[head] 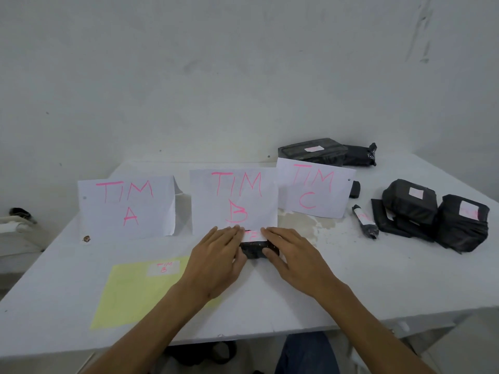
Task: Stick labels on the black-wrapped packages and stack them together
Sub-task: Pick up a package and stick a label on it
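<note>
Pressing with flat fingers, both hands (pixel 216 261) (pixel 294 261) are smoothing a label (pixel 253 236) onto the package (pixel 255 252) below the TIM B sign (pixel 235 201). It is looking soft and light; holding its ends seems best.

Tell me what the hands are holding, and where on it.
Both the left hand and right hand press flat fingers on the white label atop a small black package; nothing is gripped.
</note>
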